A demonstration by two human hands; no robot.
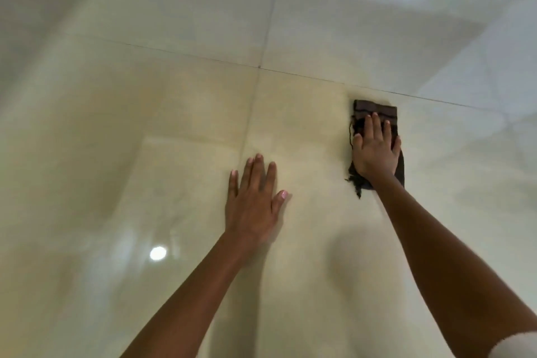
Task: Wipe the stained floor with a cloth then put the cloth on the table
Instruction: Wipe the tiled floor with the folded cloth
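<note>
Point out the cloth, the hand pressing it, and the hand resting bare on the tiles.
cloth [377, 109]: head view, on its uncovered far end.
right hand [374, 151]: head view, on its back, flat on the cloth.
left hand [252, 206]: head view, on its back, flat on the floor.

Floor [174, 113] was cream tile, smooth and highly glossy, mirroring a lamp and window light, with thin dark grout lines between tiles. Cloth [374, 109] was dark brown woven fabric, matt, its edges frayed with loose threads.
</note>
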